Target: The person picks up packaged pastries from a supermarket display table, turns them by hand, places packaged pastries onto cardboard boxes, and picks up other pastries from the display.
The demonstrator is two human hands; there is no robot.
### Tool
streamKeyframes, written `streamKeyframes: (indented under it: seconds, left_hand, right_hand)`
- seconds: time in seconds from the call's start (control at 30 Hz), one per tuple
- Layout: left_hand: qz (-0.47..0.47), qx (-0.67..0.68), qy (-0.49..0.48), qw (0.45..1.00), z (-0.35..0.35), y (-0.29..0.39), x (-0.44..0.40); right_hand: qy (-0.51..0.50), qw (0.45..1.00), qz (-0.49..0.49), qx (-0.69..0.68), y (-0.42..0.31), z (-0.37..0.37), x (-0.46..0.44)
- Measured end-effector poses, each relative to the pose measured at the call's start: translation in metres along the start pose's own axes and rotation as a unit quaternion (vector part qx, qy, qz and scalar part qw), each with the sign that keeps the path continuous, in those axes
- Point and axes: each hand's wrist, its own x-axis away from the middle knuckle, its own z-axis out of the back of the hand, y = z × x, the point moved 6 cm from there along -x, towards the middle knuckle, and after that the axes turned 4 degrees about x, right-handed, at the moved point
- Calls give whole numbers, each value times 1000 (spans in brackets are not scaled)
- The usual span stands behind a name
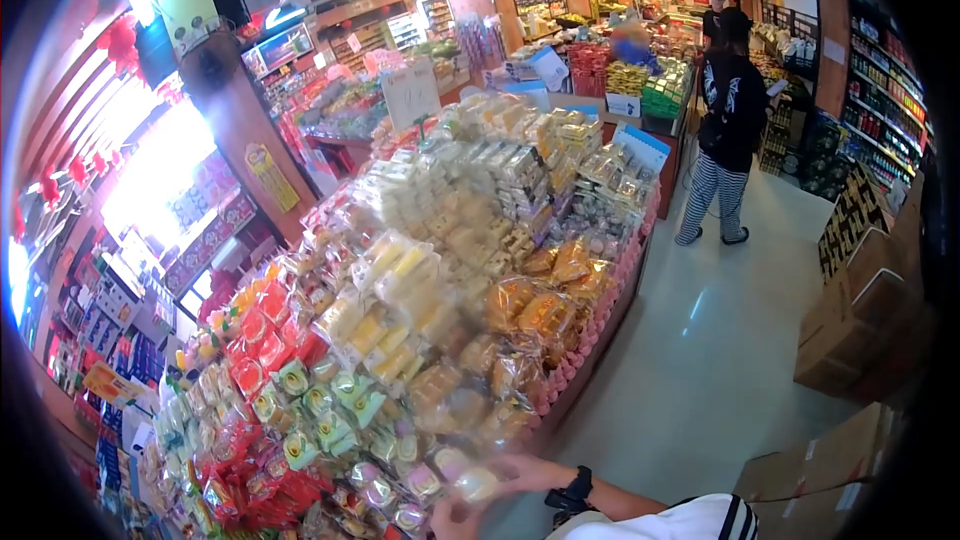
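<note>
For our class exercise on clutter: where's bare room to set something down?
Free: the pale floor between the pink-edged display and the cardboard boxes. Crowded: that display, heaped with wrapped goods, even beside the left hand and right hand.

Right hand (515, 475) extends leftward; left hand (456, 520) is near it, partly cropped.

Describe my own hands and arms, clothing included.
The left hand and right hand are ungloved. The right arm wears a black watch or band and a white sleeve with black stripes; no left sleeve is visible.
</note>
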Motion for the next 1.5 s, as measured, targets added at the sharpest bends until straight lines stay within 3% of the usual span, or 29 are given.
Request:
streamKeyframes:
  seconds: [0.07,0.17,0.2,0.23,0.27,0.3,0.33,0.37,0.43,0.5,0.6,0.67,0.7,0.9,1.1,1.3,1.5]
  left_hand:
    - [21,28,2,999,1,2,0]
    - [-17,-17,17,1000,12,8,-2]
    - [-32,-29,28,999,20,11,-4]
    - [-125,-162,68,977,37,60,-11]
    - [-37,-56,118,991,52,13,-5]
    - [-59,-70,124,988,73,44,-7]
    - [-49,79,128,987,88,70,-10]
    - [-22,135,115,984,106,99,-8]
    - [-182,163,88,966,143,183,10]
    - [-366,260,139,883,165,243,33]
    - [-427,437,51,790,207,290,63]
    - [-414,472,59,776,215,286,78]
    - [-418,475,53,773,217,281,87]
    - [-426,513,47,744,218,263,139]
    - [-462,528,30,712,232,242,190]
    - [-473,513,27,716,263,220,235]
    - [-459,542,50,702,278,217,273]
  right_hand:
    - [28,999,42,-2,2,0,-4]
    - [30,996,75,-35,31,-9,-18]
    - [40,997,27,-67,15,-3,-15]
    - [46,995,7,-91,6,-1,-18]
    - [48,992,-17,-113,2,-2,-22]
    - [39,992,-45,-111,8,-2,-27]
    - [27,991,-76,-105,13,-2,-31]
    - [18,993,-84,-80,-4,-3,-33]
    - [4,994,-86,-68,-27,-8,-45]
    - [-5,993,-81,-81,-29,-23,-48]
    - [-40,994,-84,-49,-44,-52,-49]
    - [-68,994,-90,0,-62,-77,-43]
    - [-71,990,-112,-52,-46,-83,-33]
    - [-109,983,-146,-18,-52,-136,7]
    - [-102,985,-132,47,-61,-160,18]
    - [-89,983,-151,47,-69,-204,36]
    - [-160,974,-137,89,-87,-271,43]
